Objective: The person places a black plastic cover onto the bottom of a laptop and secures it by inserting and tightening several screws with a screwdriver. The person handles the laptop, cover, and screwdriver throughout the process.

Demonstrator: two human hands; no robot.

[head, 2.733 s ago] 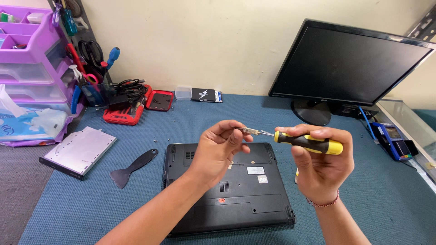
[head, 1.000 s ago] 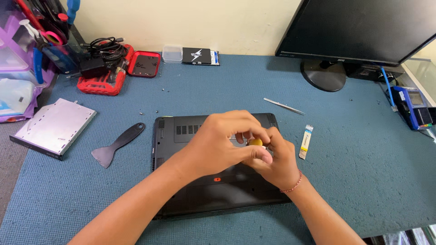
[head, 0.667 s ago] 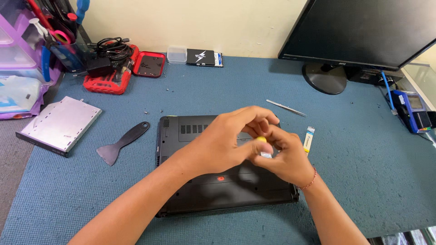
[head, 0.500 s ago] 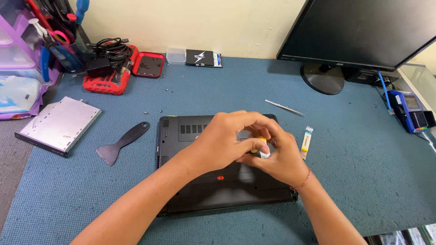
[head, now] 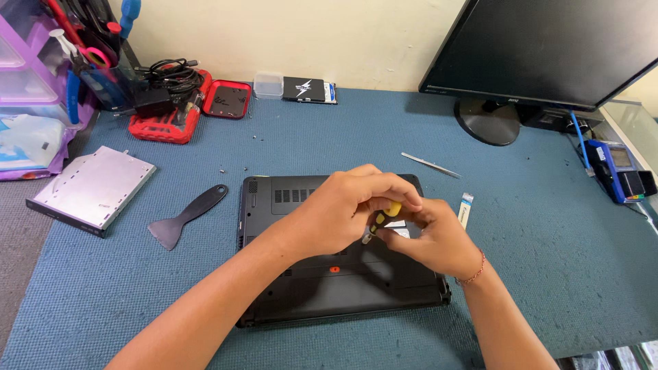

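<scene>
- Since the earliest frame, both hands have come down from the air onto the black laptop (head: 329,288), which lies bottom up on the blue counter (head: 548,274).
- The right hand (head: 432,240) has its grip pinching the yellow-black screwdriver (head: 381,220); the left hand (head: 356,205) closes over its top.
- The step in hand seems to be turning a screw in the base; next, I think, the tip must stay upright and seated.

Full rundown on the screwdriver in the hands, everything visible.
The screwdriver shows only a yellow and black handle, plastic-looking; shaft and tip are hidden. It stands tilted over the upturned black laptop, near its middle. The left hand covers its top, and the right hand closes around it from the side. Whether the tip touches cannot be seen.
</scene>
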